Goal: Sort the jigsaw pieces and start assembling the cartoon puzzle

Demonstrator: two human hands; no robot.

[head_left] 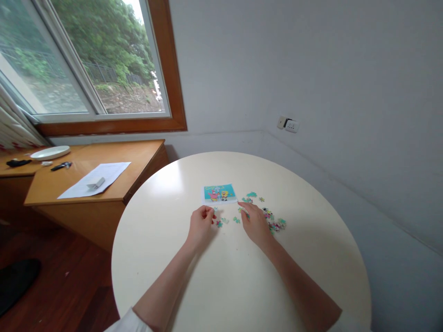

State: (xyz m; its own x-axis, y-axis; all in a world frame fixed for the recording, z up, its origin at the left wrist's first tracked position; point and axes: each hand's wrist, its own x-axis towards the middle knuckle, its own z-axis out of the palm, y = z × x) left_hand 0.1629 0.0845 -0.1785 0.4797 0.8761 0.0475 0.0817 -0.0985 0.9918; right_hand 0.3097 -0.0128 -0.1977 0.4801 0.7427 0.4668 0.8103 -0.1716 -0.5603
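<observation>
A small puzzle box (219, 193) with a cartoon picture lies on the round cream table (173, 240). My left hand (200, 225) rests just below it, fingers curled in a pinch on a small puzzle piece at its tips. My right hand (255, 224) lies palm down to the right, its fingertips pressed on a teal piece (243, 210). Loose teal pieces (228, 221) lie between the hands. A pile of several coloured pieces (275, 223) sits just right of my right hand.
A wooden desk (114, 193) stands to the left under the window, carrying a paper sheet (95, 179), a white plate (50, 152) and small dark items. A wall socket (288, 124) is behind the table. Dark wooden floor lies at lower left.
</observation>
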